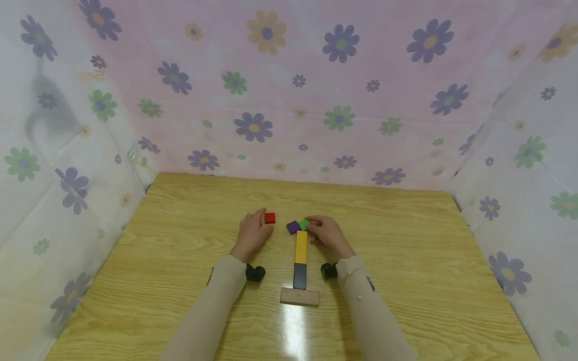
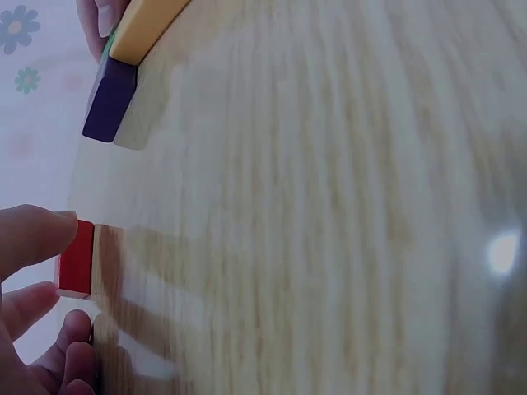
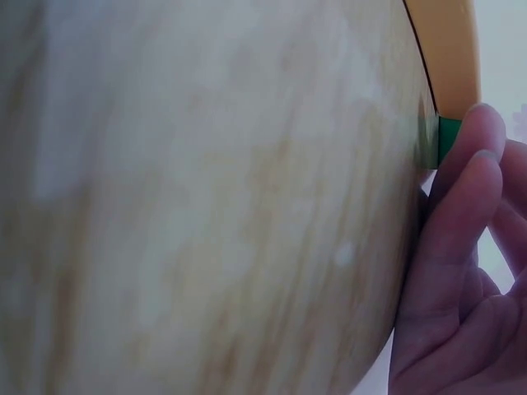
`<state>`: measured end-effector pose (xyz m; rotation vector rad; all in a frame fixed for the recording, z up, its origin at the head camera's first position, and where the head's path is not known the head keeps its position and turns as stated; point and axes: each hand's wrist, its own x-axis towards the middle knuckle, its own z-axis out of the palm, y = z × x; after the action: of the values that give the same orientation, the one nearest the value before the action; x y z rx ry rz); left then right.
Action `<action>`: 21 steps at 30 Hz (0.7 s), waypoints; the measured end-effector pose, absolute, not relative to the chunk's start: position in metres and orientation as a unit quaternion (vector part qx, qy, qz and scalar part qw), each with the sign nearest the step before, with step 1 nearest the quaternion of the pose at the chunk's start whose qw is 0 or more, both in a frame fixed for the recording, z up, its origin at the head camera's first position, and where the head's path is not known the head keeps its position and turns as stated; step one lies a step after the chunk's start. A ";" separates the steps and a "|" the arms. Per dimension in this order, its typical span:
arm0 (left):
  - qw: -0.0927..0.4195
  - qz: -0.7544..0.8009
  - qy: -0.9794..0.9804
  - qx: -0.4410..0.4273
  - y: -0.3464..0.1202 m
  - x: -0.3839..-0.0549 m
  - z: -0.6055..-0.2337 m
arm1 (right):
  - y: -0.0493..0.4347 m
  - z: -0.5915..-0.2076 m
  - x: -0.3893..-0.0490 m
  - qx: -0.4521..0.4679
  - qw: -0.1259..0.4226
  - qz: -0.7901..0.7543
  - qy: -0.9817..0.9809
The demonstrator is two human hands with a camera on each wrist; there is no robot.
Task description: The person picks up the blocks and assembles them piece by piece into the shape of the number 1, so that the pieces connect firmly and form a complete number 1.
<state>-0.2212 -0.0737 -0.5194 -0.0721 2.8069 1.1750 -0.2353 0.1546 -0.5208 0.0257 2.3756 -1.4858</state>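
In the head view, my left hand [image 1: 254, 233] pinches a small red block [image 1: 269, 218] between thumb and index finger. The left wrist view has that red block [image 2: 76, 259] at its left edge, the thumb on one end of it. My right hand [image 1: 327, 233] pinches a small green block [image 1: 304, 225] at the far end of a yellow block [image 1: 300, 246]. Against the green block's left side lies a purple block [image 1: 293, 227]. In the right wrist view, fingertips partly cover the green block [image 3: 448, 136], close by the yellow block [image 3: 447, 58].
Below the yellow block, a black block [image 1: 300, 276] continues the line towards a natural wood bar [image 1: 300, 296] lying crosswise. Black wrist cameras are strapped at both sleeves. The wooden table [image 1: 180, 296] is bordered by flower-patterned cloth walls [image 1: 298, 100].
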 end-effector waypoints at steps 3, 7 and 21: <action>0.056 0.390 0.919 -0.031 -0.073 -0.223 -0.520 | 0.155 -0.522 -0.236 0.009 0.169 -0.521 0.836; 0.054 0.396 0.916 -0.033 -0.072 -0.224 -0.519 | 0.154 -0.522 -0.236 0.008 0.167 -0.518 0.839; 0.047 0.399 0.915 -0.035 -0.072 -0.225 -0.521 | 0.155 -0.521 -0.236 0.009 0.168 -0.517 0.840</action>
<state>-0.2247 -0.0719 -0.5213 -0.1076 2.7925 1.2166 -0.2361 0.1551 -0.5211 0.0243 2.3884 -1.4700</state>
